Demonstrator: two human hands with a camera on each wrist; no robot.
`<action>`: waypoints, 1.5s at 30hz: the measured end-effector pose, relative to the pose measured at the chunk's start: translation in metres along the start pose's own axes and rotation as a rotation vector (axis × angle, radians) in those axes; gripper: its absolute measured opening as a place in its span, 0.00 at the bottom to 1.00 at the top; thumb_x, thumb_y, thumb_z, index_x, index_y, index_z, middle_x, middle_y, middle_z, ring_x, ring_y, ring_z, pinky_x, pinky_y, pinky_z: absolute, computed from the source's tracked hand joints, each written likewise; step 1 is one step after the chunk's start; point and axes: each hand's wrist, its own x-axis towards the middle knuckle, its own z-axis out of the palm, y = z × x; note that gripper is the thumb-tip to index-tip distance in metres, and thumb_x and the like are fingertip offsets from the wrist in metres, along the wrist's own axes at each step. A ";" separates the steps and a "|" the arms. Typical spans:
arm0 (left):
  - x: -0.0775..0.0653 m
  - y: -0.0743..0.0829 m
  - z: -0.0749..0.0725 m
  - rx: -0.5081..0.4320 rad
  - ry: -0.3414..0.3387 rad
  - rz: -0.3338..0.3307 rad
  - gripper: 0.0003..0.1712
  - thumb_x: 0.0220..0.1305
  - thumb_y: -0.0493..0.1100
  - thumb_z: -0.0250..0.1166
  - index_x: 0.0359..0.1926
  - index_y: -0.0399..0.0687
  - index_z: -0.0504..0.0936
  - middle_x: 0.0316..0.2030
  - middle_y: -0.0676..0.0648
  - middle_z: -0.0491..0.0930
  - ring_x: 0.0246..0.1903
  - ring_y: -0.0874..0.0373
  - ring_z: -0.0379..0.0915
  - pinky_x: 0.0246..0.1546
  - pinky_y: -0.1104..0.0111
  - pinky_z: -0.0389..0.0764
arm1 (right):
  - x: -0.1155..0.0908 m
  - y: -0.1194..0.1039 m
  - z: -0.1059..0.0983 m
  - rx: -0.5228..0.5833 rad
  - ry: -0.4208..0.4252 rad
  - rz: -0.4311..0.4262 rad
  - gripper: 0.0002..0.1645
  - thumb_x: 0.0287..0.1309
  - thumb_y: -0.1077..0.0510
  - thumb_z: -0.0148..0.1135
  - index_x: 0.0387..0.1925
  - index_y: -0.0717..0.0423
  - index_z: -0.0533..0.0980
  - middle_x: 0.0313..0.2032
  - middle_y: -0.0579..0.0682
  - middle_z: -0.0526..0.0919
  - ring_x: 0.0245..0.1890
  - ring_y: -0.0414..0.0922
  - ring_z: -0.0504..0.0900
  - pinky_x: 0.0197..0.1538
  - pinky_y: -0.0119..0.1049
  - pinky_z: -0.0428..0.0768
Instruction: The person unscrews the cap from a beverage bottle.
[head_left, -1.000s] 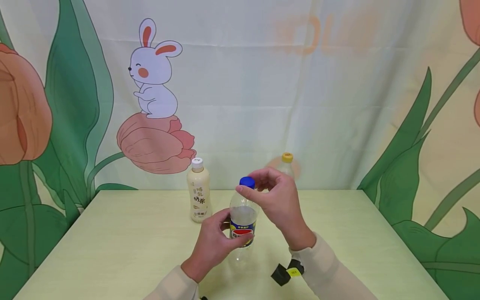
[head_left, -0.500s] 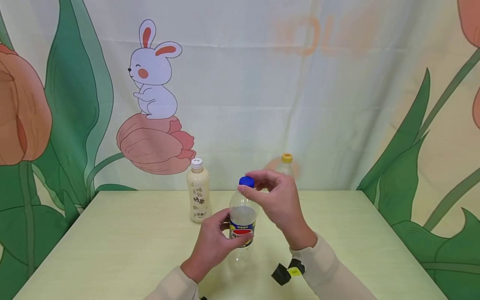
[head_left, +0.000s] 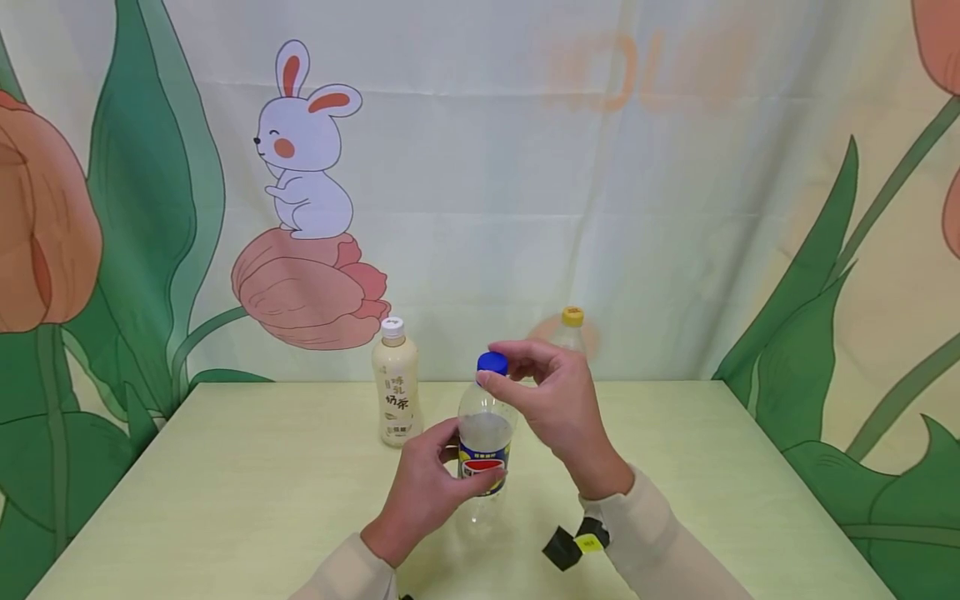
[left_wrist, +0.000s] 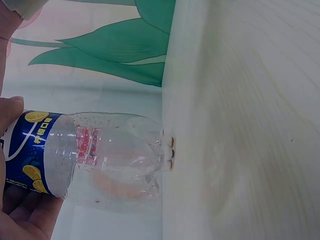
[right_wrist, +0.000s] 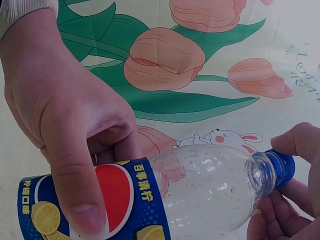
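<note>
A clear plastic soda bottle [head_left: 486, 427] with a blue label stands upright, its base at the table in the left wrist view; droplets cling inside. My left hand [head_left: 431, 483] grips it around the label, thumb across the front. At the top, the blue cap [head_left: 492, 362] sits on the bottle's neck, and my right hand [head_left: 558, 404] pinches it between thumb and fingers. The right wrist view shows the cap [right_wrist: 282, 170] on the neck with fingertips around it. Part of the label is hidden by the left hand.
On the pale table [head_left: 247, 492], a cream milk tea bottle [head_left: 396, 392] with a white cap stands behind and left. A yellow-capped clear bottle [head_left: 572, 329] stands at the back, mostly hidden by the right hand. A printed curtain [head_left: 480, 167] hangs behind the table.
On the cap, my right thumb has shifted slightly right and the forefinger slightly left. The left hand's grip and the bottle stay almost the same.
</note>
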 end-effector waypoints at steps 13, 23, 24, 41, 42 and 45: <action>0.001 -0.002 -0.001 0.009 -0.004 -0.035 0.33 0.41 0.56 0.77 0.51 0.64 0.76 0.44 0.60 0.81 0.43 0.65 0.79 0.47 0.71 0.80 | 0.002 0.002 -0.003 0.012 -0.010 0.011 0.20 0.46 0.46 0.73 0.42 0.46 0.83 0.34 0.47 0.83 0.35 0.47 0.79 0.39 0.41 0.78; 0.011 -0.013 0.001 0.040 0.020 -0.027 0.32 0.40 0.56 0.77 0.50 0.64 0.76 0.44 0.60 0.80 0.42 0.64 0.79 0.47 0.65 0.81 | 0.002 0.003 -0.005 0.046 -0.029 -0.016 0.19 0.46 0.48 0.73 0.41 0.47 0.82 0.35 0.49 0.82 0.36 0.49 0.79 0.41 0.39 0.78; 0.012 -0.014 0.002 0.043 0.022 -0.027 0.33 0.40 0.57 0.77 0.50 0.64 0.76 0.44 0.60 0.81 0.42 0.64 0.79 0.48 0.65 0.81 | 0.002 0.004 -0.005 0.049 -0.030 -0.018 0.18 0.46 0.48 0.73 0.41 0.47 0.82 0.35 0.49 0.82 0.36 0.49 0.79 0.40 0.38 0.78; 0.044 -0.036 0.006 0.055 0.029 -0.063 0.35 0.44 0.57 0.75 0.55 0.63 0.74 0.47 0.60 0.80 0.48 0.61 0.78 0.52 0.63 0.79 | -0.003 0.041 -0.002 0.004 -0.148 -0.027 0.18 0.47 0.54 0.73 0.42 0.51 0.82 0.36 0.49 0.85 0.36 0.47 0.80 0.42 0.40 0.80; 0.046 -0.038 0.006 0.057 0.032 -0.062 0.34 0.44 0.57 0.74 0.55 0.63 0.74 0.48 0.59 0.80 0.48 0.60 0.78 0.52 0.63 0.79 | -0.004 0.043 -0.002 -0.004 -0.155 -0.024 0.17 0.47 0.55 0.73 0.41 0.51 0.82 0.36 0.49 0.84 0.35 0.46 0.80 0.41 0.39 0.80; 0.055 -0.041 0.007 0.085 0.043 -0.075 0.33 0.46 0.56 0.74 0.54 0.59 0.74 0.48 0.57 0.80 0.49 0.58 0.78 0.53 0.62 0.78 | -0.008 0.043 -0.001 -0.024 -0.174 -0.018 0.16 0.46 0.58 0.73 0.40 0.54 0.82 0.36 0.50 0.83 0.35 0.48 0.80 0.39 0.37 0.80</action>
